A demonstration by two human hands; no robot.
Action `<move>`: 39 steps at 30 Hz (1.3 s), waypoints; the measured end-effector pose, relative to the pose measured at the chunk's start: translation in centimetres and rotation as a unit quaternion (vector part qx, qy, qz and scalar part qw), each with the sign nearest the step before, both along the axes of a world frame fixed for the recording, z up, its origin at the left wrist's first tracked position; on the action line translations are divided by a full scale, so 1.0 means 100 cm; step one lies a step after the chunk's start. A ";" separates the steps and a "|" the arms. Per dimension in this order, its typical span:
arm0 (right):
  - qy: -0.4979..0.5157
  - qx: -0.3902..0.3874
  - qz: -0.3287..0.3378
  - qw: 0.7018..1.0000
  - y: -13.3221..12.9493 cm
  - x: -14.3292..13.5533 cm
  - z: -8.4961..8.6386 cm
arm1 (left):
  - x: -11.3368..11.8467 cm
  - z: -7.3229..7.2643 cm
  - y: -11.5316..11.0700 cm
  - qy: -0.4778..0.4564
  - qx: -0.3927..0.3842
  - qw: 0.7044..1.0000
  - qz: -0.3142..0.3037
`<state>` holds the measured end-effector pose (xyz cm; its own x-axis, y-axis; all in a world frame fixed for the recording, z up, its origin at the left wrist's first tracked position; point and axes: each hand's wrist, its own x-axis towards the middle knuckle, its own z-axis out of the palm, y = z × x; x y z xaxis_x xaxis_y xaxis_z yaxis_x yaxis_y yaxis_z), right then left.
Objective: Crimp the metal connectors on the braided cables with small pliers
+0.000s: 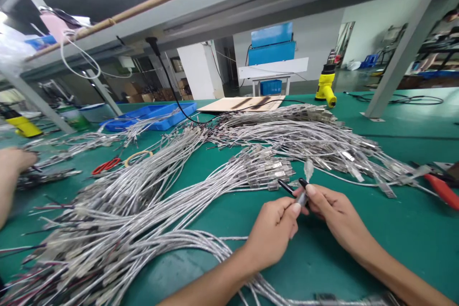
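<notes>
Low on the right side of the green table, my left hand [275,229] pinches a small grey cable connector [302,198]. Right beside it, nearly touching, my right hand [332,210] has its fingers closed around a black-tipped tool [303,182]; a second black tip shows just to the left. A clear connector [309,170] stands up above the fingers. Behind my hands lies a bundle of silvery cables with metal USB plugs [265,167]. More such cables [143,186] spread across the left.
Another person's hand [16,160] is at the left edge. Red-handled pliers [442,191] lie at the right. Behind stand a blue tray [158,117], a yellow tool [325,87] and a brown board [240,104]. A metal shelf beam [215,0] runs overhead.
</notes>
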<state>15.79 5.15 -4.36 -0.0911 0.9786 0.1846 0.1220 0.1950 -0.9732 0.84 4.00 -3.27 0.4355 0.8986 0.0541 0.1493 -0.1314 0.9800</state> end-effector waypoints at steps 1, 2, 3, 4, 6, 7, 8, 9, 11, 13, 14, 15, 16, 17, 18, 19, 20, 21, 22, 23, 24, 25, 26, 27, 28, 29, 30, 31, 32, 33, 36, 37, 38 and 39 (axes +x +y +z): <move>0.033 -0.020 0.011 0.999 0.000 0.000 0.000 | -0.001 0.000 0.002 -0.016 -0.011 1.000 -0.006; 0.063 -0.038 0.024 0.997 0.000 0.001 0.001 | -0.001 0.000 0.004 -0.031 -0.020 0.999 -0.015; 0.089 -0.053 0.037 0.994 -0.001 0.001 0.002 | -0.002 0.001 0.005 -0.045 -0.027 0.998 -0.026; 0.110 -0.067 0.049 0.990 -0.002 0.002 0.004 | -0.003 0.002 0.007 -0.059 -0.036 0.997 -0.038; 0.138 -0.091 0.061 0.984 -0.004 0.002 0.008 | -0.005 0.004 0.008 -0.081 -0.055 0.993 -0.063; 0.143 -0.099 0.058 0.983 -0.004 0.002 0.010 | -0.006 0.005 0.009 -0.090 -0.066 0.991 -0.075; 0.142 -0.103 0.052 0.983 -0.005 0.002 0.012 | -0.007 0.006 0.009 -0.099 -0.078 0.988 -0.085; 0.135 -0.104 0.046 0.984 -0.005 0.001 0.013 | -0.008 0.007 0.010 -0.107 -0.091 0.986 -0.093; 0.112 -0.100 0.027 0.988 -0.004 0.000 0.015 | -0.009 0.009 0.010 -0.116 -0.114 0.982 -0.100; 0.092 -0.092 0.006 0.991 -0.003 -0.002 0.015 | -0.009 0.009 0.010 -0.114 -0.132 0.980 -0.095; 0.089 -0.089 -0.002 0.992 -0.003 -0.003 0.015 | -0.008 0.009 0.009 -0.109 -0.139 0.980 -0.089; 0.090 -0.087 -0.007 0.992 -0.002 -0.003 0.014 | -0.008 0.009 0.009 -0.104 -0.144 0.981 -0.083; 0.091 -0.088 -0.011 0.992 -0.002 -0.004 0.014 | -0.007 0.009 0.009 -0.100 -0.148 0.981 -0.078; 0.089 -0.090 -0.014 0.992 -0.002 -0.003 0.013 | -0.006 0.009 0.009 -0.099 -0.153 0.981 -0.073; 0.084 -0.093 -0.017 0.992 -0.001 -0.003 0.013 | -0.005 0.009 0.008 -0.102 -0.158 0.980 -0.070; 0.073 -0.094 -0.018 0.993 0.000 -0.002 0.012 | -0.005 0.009 0.008 -0.108 -0.163 0.978 -0.066; 0.058 -0.092 -0.018 0.994 0.000 -0.001 0.011 | -0.004 0.009 0.008 -0.117 -0.167 0.977 -0.065; 0.044 -0.086 -0.017 0.995 0.001 -0.001 0.009 | -0.004 0.008 0.009 -0.126 -0.169 0.975 -0.065; 0.033 -0.078 -0.013 0.996 0.002 0.000 0.008 | -0.004 0.008 0.009 -0.132 -0.167 0.975 -0.067; 0.027 -0.069 -0.011 0.997 0.002 0.001 0.008 | -0.004 0.007 0.009 -0.137 -0.160 0.975 -0.071; 0.024 -0.063 -0.010 0.998 0.002 0.001 0.007 | -0.004 0.007 0.009 -0.138 -0.149 0.976 -0.075; 0.025 -0.061 -0.010 0.998 0.002 0.001 0.007 | -0.003 0.006 0.008 -0.137 -0.136 0.978 -0.077; 0.030 -0.061 -0.008 0.998 0.001 0.000 0.007 | -0.003 0.004 0.008 -0.135 -0.123 0.980 -0.074; 0.037 -0.061 -0.004 0.997 -0.001 -0.001 0.008 | -0.003 0.003 0.007 -0.132 -0.110 0.983 -0.066; 0.043 -0.060 0.002 0.997 -0.003 -0.002 0.009 | -0.002 0.002 0.006 -0.129 -0.099 0.985 -0.057; 0.047 -0.056 0.008 0.997 -0.006 -0.003 0.010 | -0.001 0.001 0.005 -0.126 -0.091 0.987 -0.046; 0.047 -0.050 0.014 0.998 -0.008 -0.005 0.010 | 0.000 0.001 0.005 -0.124 -0.084 0.988 -0.036; 0.042 -0.043 0.020 0.998 -0.010 -0.007 0.010 | 0.001 0.001 0.004 -0.125 -0.081 0.988 -0.028; 0.034 -0.037 0.025 0.998 -0.012 -0.009 0.009 | 0.002 0.001 0.003 -0.126 -0.080 0.989 -0.020; 0.025 -0.034 0.032 0.999 -0.013 -0.010 0.008 | 0.003 0.002 0.003 -0.129 -0.080 0.988 -0.012; 0.004 -0.032 0.058 0.998 -0.014 -0.013 0.003 | 0.005 0.003 0.002 -0.136 -0.081 0.987 0.004; -0.012 -0.026 0.062 0.998 -0.014 -0.013 0.002 | 0.005 0.003 0.002 -0.137 -0.078 0.987 0.006; -0.036 -0.015 0.061 0.997 -0.014 -0.013 0.000 | 0.005 0.002 0.003 -0.138 -0.074 0.988 0.006; -0.067 0.001 0.056 0.996 -0.014 -0.012 -0.001 | 0.004 0.001 0.003 -0.138 -0.069 0.988 0.005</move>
<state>14.61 3.75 -4.43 -0.2232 0.9606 0.1656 0.2285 0.2168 -0.9491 1.27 4.28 -3.18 0.4129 0.9096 0.0468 -0.1252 0.0058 0.9921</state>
